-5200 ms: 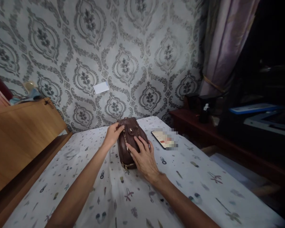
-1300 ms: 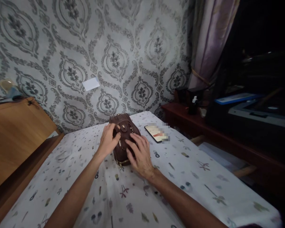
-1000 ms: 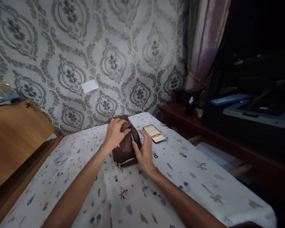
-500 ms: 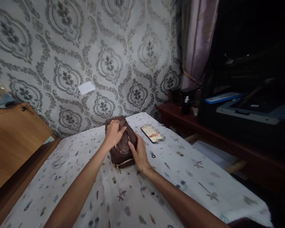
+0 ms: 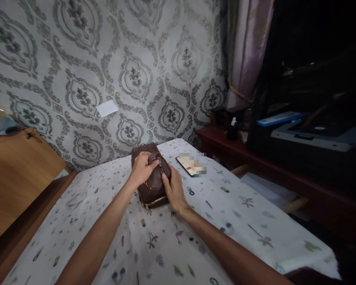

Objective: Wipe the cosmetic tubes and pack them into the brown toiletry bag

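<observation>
A brown leather-like bag with gold zippers lies on the patterned sheet, ahead of me. My left hand is over its top, thumb and fingers closed on the raised material of a zipped pocket. Whether a zipper pull is in those fingers I cannot make out. Against the bag's right side, my right hand grips it, the thumb on top near the pocket's zipper. A gold zipper runs along the near edge, its pulls hanging at the near left corner.
Right of the bag lies a phone with a lit, partly blurred screen. A wooden board borders the bed's left side. On the right stand a dark red shelf with a small bottle and an open drawer.
The pocket's material is bunched up higher under my left hand, which has shifted slightly. My right thumb has moved up a little along the bag. The view has tilted slightly.
</observation>
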The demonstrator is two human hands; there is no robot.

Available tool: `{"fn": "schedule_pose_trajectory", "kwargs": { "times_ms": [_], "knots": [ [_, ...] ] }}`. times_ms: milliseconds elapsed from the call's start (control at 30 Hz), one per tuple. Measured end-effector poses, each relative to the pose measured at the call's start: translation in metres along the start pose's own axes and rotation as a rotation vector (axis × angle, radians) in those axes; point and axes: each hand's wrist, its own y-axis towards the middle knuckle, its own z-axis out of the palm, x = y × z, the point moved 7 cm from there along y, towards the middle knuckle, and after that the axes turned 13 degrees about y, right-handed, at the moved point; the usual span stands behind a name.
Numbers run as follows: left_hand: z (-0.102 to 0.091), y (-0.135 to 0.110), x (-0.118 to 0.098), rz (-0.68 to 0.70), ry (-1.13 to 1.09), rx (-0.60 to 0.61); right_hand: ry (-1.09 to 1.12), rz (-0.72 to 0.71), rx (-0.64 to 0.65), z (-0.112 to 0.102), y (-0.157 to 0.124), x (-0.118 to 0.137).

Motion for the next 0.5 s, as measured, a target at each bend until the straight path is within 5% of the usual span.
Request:
{"fn": "schedule_pose_trajectory", "kwargs": {
  "times_ms": [233,500],
  "knots": [
    [-0.025,-0.006,-0.005,0.044,0.035,-0.02,0.004,0.003,0.048,0.005,-0.008,0.001],
    [-0.045,-0.028,0.032,-0.072,-0.1,0.028,0.032,0.021,0.122,0.008,-0.005,-0.004]
  ]
}}
